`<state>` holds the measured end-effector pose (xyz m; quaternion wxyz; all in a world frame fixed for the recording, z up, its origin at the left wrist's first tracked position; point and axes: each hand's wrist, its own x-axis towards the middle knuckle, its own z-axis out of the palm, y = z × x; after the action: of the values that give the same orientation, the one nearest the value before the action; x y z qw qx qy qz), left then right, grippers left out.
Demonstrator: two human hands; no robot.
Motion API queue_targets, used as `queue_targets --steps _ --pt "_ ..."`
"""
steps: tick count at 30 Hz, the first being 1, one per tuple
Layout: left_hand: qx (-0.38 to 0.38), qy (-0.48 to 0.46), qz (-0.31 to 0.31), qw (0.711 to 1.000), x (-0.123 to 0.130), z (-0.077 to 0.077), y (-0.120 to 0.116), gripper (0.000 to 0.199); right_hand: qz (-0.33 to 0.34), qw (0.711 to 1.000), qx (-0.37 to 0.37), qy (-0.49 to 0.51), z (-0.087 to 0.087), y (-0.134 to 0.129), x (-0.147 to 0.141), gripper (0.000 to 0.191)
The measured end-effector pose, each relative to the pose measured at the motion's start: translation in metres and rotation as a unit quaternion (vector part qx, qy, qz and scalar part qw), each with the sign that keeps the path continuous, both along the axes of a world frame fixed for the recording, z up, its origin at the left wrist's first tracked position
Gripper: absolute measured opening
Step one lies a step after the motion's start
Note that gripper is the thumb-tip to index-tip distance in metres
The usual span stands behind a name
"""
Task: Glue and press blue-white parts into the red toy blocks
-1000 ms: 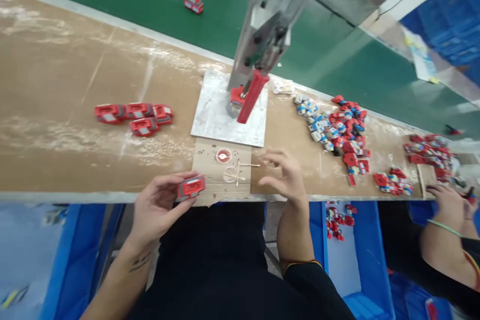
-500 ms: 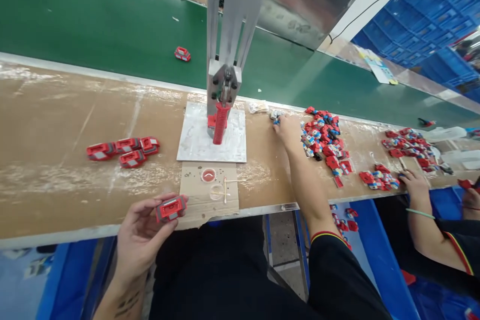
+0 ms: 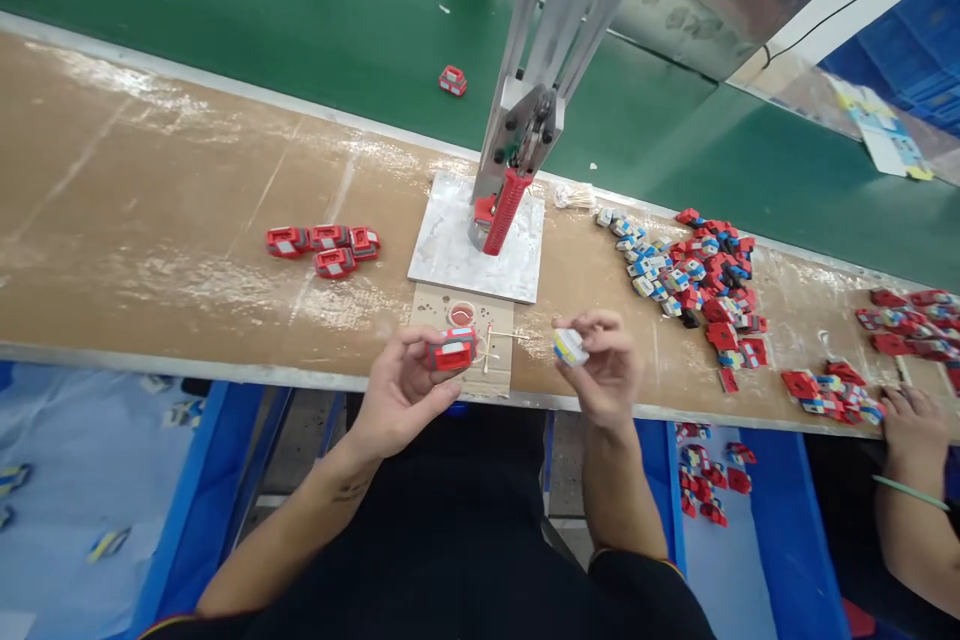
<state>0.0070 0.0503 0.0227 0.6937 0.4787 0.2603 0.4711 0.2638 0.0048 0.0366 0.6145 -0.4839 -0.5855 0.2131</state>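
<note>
My left hand (image 3: 401, 388) is closed on a red and grey plastic toy car body (image 3: 452, 350), held over the cardboard with its hollow side showing. My right hand (image 3: 602, 370) pinches a small white, blue and yellow plastic piece (image 3: 571, 347) between thumb and fingers, apart from the red one. Between the hands, cotton swabs (image 3: 487, 357) and a small dish of red liquid (image 3: 461, 314) lie on the cardboard (image 3: 501, 375). Beyond it stands a hand press with a red handle (image 3: 507, 212) on a pale base plate (image 3: 442, 245).
Several red and grey bodies (image 3: 330, 238) lie left of the press. To the right is a pile of white-blue and red pieces (image 3: 667, 270). One red piece (image 3: 452, 80) sits on the green belt (image 3: 315, 20). A co-worker's hand (image 3: 915, 420) rests at the far right.
My right hand has come back from the pile toward my body, bringing the white, blue and yellow piece. My left hand still holds the red body, now nearer the dish. The view has shifted.
</note>
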Motion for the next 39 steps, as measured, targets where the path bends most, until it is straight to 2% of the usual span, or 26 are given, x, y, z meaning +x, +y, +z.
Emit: queue_targets --steps 3,7,12,15,22,27,33,39 --pt "-0.014 -0.009 -0.037 0.999 0.013 0.002 -0.005 0.041 0.024 0.992 0.01 0.12 0.001 -0.018 -0.043 0.024" --pt "0.004 -0.019 -0.05 0.999 0.021 0.001 -0.012 0.05 0.006 0.98 -0.03 0.196 -0.007 -0.026 -0.074 0.023" --pt "0.095 -0.001 -0.001 0.996 0.021 -0.004 -0.019 0.059 -0.015 0.966 -0.114 0.231 -0.014 -0.031 -0.097 0.028" --pt "0.152 0.024 0.03 0.988 0.02 -0.006 -0.021 0.055 -0.02 0.966 -0.132 0.223 -0.012 -0.031 -0.105 0.031" --pt "0.251 0.067 0.084 0.962 0.017 -0.008 -0.017 0.042 0.019 0.951 -0.175 0.255 -0.012 -0.032 -0.103 0.039" --pt "0.33 0.052 0.039 0.942 0.011 -0.002 -0.012 0.046 0.123 0.941 -0.195 0.246 -0.007 -0.029 -0.085 0.06" --pt "0.347 0.076 0.009 0.935 0.006 0.002 -0.014 0.061 0.201 0.92 -0.202 0.269 -0.013 -0.022 -0.07 0.058" --pt "0.334 0.094 0.025 0.937 -0.004 -0.004 -0.019 0.061 0.281 0.874 -0.211 0.335 -0.013 -0.01 -0.074 0.061"
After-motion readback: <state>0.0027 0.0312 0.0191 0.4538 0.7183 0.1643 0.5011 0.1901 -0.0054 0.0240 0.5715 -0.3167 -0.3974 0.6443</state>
